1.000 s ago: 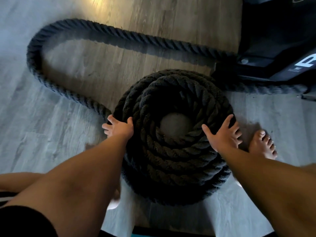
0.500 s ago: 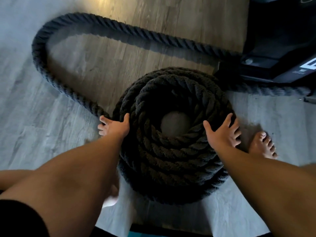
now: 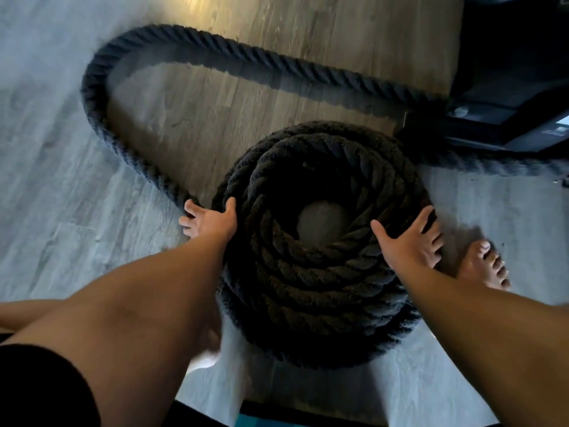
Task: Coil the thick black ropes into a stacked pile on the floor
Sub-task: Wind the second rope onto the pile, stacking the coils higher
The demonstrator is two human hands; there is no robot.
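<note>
A thick black rope lies coiled in a stacked round pile (image 3: 320, 272) on the wooden floor, with a small bare patch of floor showing through its middle. My left hand (image 3: 212, 221) presses flat on the pile's left edge, fingers spread, where the loose rope joins it. My right hand (image 3: 409, 238) rests flat on the pile's right side, fingers spread over the outer turns. A loose length of the rope (image 3: 101, 118) leaves the pile at the left, loops far out across the floor and runs back right towards a dark machine.
A dark machine base (image 3: 508, 87) fills the upper right corner, and another stretch of rope (image 3: 492, 163) runs along its lower edge. My bare right foot (image 3: 483, 263) stands just right of the pile. My left foot is partly hidden under my left arm.
The loose loop has shifted right and closer to the pile in view. Both hands stay pressed on the coil's sides, about where they were.
</note>
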